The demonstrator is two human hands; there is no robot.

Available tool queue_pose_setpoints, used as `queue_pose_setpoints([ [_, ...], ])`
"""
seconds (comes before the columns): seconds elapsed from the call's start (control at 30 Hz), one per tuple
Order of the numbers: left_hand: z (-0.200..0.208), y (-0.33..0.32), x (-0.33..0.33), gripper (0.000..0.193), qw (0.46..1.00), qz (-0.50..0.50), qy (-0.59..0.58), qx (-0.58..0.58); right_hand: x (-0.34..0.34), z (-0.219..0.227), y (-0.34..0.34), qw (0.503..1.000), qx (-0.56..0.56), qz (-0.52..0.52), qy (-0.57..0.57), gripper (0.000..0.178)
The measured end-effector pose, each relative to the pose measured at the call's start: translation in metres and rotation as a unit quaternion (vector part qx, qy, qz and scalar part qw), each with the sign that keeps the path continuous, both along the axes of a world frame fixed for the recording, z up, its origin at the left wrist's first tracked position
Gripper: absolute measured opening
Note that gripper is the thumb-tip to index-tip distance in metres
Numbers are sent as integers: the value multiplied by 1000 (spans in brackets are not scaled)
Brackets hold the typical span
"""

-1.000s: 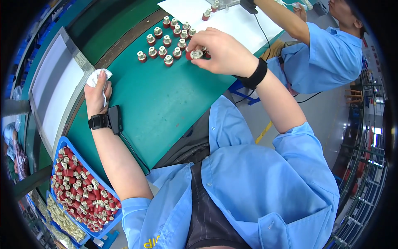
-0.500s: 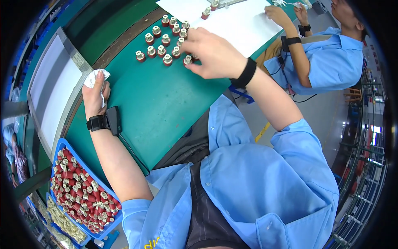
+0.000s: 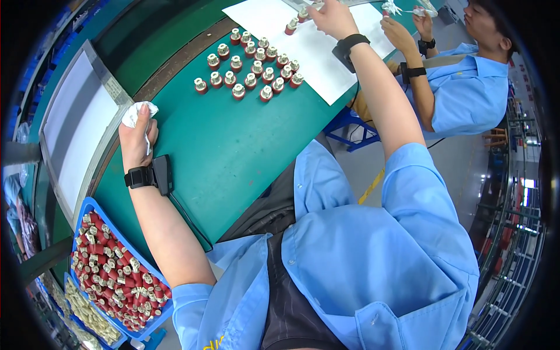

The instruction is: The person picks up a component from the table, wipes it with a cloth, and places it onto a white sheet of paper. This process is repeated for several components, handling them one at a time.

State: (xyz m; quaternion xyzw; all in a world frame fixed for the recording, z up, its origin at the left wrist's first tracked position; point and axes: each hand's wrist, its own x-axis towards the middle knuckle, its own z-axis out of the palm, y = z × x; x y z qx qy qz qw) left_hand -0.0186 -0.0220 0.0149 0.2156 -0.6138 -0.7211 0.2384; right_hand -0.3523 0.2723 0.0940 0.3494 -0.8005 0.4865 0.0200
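Observation:
My left hand is closed round a crumpled white cloth, raised near the left frame. My right hand is stretched to the far side of the table over a white sheet. Its fingers look parted, with the tips beside a red-and-silver metal fitting; a second fitting stands just below. Part of the fingers is cut off by the picture's upper edge. Several more such fittings stand upright in loose rows on the green tabletop, to the left of my right forearm.
A blue crate full of fittings is at my left, beside another bin of pale parts. A framed white panel leans beyond it. White paper lies at the far right. A co-worker sits there, hands raised.
My right hand has moved away from the grouped fittings, up and right to those on the white paper. The group is now uncovered. My left hand still grips the cloth.

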Motion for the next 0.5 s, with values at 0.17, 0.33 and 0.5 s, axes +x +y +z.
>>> queue_pose_setpoints([
  [0.17, 1, 0, 4, 30, 1000, -1, 1, 8, -19, -22, -21, 964, 160, -100, 188, 25],
  [0.33, 0, 0, 1, 30, 1000, 1, 13, 20, -39, -31, -20, 969, 170, -97, 149, 24],
  [0.5, -1, 0, 3, 29, 1000, -2, 17, 21, -33, -27, -6, 978, 161, -82, 107, 15],
])
